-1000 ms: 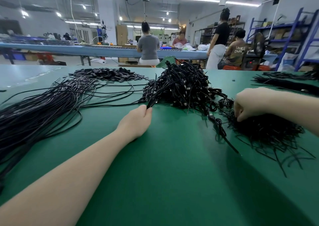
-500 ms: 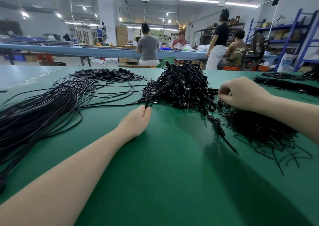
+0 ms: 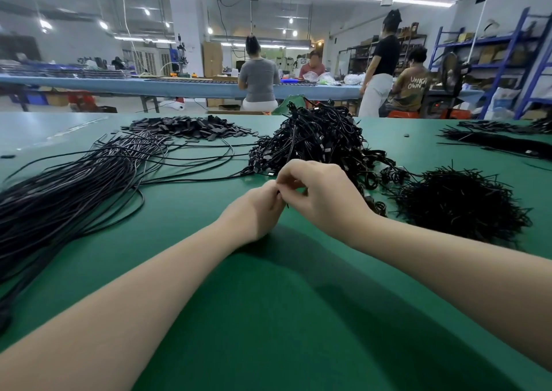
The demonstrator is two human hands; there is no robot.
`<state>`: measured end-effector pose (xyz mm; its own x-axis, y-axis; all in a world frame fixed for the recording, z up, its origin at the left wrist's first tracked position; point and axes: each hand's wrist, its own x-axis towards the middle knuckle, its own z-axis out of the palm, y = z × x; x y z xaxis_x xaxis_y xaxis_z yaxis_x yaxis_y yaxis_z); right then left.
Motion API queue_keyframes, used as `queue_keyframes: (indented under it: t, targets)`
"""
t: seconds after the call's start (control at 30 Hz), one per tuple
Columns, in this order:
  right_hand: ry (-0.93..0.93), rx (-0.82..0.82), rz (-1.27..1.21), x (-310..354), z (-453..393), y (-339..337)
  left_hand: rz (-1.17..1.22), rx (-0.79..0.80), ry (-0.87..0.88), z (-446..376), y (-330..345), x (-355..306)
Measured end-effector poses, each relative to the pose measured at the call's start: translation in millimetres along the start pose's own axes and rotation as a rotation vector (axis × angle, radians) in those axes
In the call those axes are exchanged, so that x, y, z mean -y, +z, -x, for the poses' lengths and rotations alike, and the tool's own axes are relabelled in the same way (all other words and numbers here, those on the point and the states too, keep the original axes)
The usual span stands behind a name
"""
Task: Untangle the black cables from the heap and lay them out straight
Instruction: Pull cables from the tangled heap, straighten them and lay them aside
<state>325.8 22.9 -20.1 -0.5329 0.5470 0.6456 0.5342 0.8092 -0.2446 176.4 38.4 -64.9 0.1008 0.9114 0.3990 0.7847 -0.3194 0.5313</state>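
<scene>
Green mat (image 3: 268,316) across the near table, bare forearms reaching in from the near corners. Left hand (image 3: 254,208) and right hand (image 3: 325,193) touching at the fingertips at the table's middle, fingers of both curled, pinching one thin black cable (image 3: 283,201) between them (only a short dark stub showing below the fingertips; rest of it hidden by the hands). Just beyond the hands, the tangled heap (image 3: 319,139) of black cables with small connectors, piled high, loops spilling out to its right. Right of the hands, a separate bristly mound of short black pieces (image 3: 460,202), lying apart from the heap save for a few stray loops between. Left, a long sheaf of straightened cables (image 3: 68,187) fanned along the mat, running from the near left edge toward the middle, a few single strands arcing over to the heap's base. Farther left of the heap, a flat scatter of small black tabs (image 3: 191,127). Far right, more dark bundles (image 3: 493,138) on the mat. Beyond the table, a long blue workbench (image 3: 179,87) with people (image 3: 259,77) seated and standing at it, blue shelving (image 3: 507,62) on the right.
</scene>
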Motion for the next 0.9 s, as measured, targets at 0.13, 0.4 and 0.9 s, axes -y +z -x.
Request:
queue_keyframes:
  t: [0.13, 0.4, 0.9]
  targets:
    - [-0.013, 0.039, 0.106, 2.0, 0.6, -3.3, -0.406, -0.031, 0.029, 1.8, 3.6, 1.2]
    - [0.286, 0.751, 0.176, -24.2, -56.4, -59.8, -0.868, -0.246, 0.692, 5.0, -7.4, -15.8]
    - [0.876, -0.052, -1.13, -21.7, -30.5, 29.4, 0.46, -0.302, -0.138, -0.7, 3.1, -24.8]
